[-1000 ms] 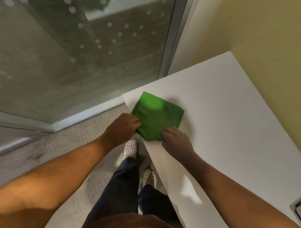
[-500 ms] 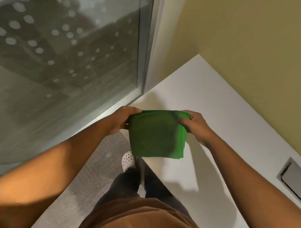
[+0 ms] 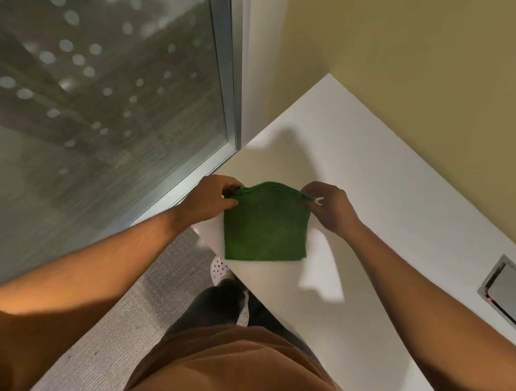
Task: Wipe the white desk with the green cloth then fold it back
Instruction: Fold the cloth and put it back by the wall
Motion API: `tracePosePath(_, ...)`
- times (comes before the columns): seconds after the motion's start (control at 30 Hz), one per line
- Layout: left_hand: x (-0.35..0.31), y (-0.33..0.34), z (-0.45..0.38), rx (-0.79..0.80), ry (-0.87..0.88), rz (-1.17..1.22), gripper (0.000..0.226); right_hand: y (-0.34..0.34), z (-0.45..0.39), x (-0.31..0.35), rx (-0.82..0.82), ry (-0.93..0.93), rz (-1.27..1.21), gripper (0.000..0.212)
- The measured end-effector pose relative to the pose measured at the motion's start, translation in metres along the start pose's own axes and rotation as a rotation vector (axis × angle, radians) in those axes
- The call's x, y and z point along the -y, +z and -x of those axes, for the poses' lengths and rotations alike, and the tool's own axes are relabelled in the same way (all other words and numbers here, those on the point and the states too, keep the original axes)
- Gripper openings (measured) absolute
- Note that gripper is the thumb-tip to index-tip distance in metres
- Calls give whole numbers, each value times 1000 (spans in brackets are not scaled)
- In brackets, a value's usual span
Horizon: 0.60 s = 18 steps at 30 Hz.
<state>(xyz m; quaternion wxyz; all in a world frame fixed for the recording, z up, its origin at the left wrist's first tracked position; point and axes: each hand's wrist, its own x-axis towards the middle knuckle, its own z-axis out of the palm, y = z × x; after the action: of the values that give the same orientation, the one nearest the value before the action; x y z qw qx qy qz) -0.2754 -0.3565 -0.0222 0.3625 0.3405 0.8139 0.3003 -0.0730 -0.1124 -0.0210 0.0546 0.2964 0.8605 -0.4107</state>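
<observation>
Left hand (image 3: 211, 198) and right hand (image 3: 328, 208) pinch the folded green microfibre cloth's (image 3: 266, 225) top corners above the white laminate desk (image 3: 368, 175); keeping the edges level should open it evenly.

green cloth (image 3: 266, 225): soft matt fabric with a fine nap and stitched hem, centre of frame.
white desk (image 3: 368, 175): smooth, matt white laminate.
wall (image 3: 416, 69): flat matt yellow paint, upper right.
window frame (image 3: 226, 77): brushed grey metal beside dotted glass.
floor (image 3: 114, 336): grey ribbed carpet, lower left.
desk hatch (image 3: 505, 288): dull grey metal, right edge.
</observation>
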Motion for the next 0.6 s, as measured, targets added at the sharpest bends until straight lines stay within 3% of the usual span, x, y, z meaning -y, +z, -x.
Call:
tracePosePath(0.17, 22, 15, 40, 20, 184, -174, 20, -9, 50, -23, -5, -326, 167, 17)
tracePosePath(0.23, 35, 30, 56, 22, 343, -282, 18, 0, 64, -36, 18, -419, 260, 16)
tracePosePath(0.37, 49, 51, 72, -61, 663, -456, 14, 23, 78, -57, 98, -435, 375, 19)
tracePosePath(0.5, 61, 57, 80, -57, 624, -519, 18, 33, 77, -54, 163, -427, 426, 23)
tracePosePath(0.6, 57, 56, 76, 7, 486, -473, 29, 30, 71, -37, 82, -435, 425, 26)
